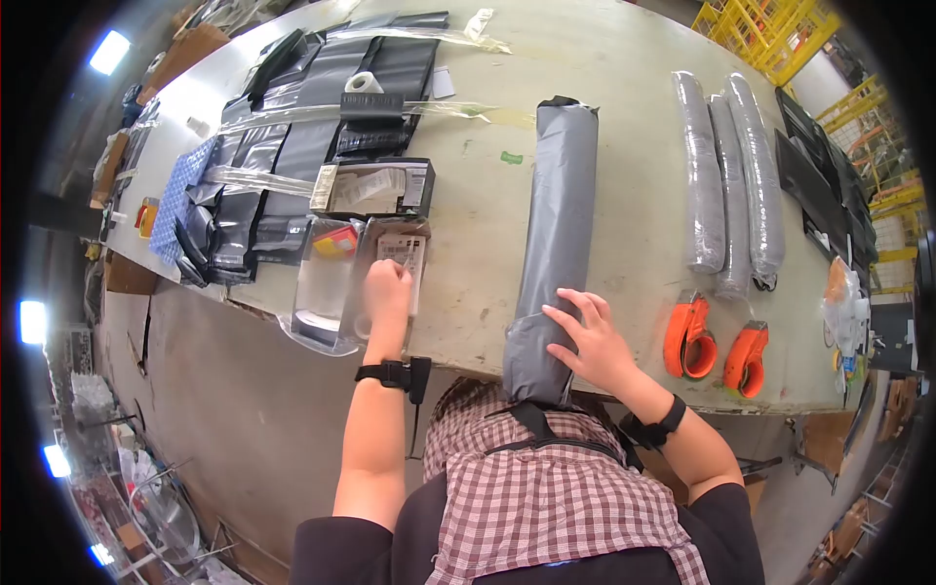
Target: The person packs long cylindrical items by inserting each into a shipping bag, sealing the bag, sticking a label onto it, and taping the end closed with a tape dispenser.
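Observation:
A long roll wrapped in grey plastic [558, 205] lies lengthwise on the table in front of me, its near end at the table's edge. My right hand [593, 343] rests on the lower part of this roll with fingers spread. To the left, my left hand [388, 288] reaches into an open box [363, 255], its fingers curled together beside white printed labels [402, 251]. What those fingers hold, if anything, is hidden. Behind that box stands another box [426, 185] with white paper slips. Beside it is a clear plastic bin [317, 278] holding a red and yellow item [336, 242].
Black plastic bags [302, 97] lie under clear tape strips at the back left, with a label roll [364, 84] on them. On the right are several wrapped grey rolls [704, 175], two orange tape dispensers [690, 336] and more black bags [829, 185]. The table's edge [458, 366] runs before me.

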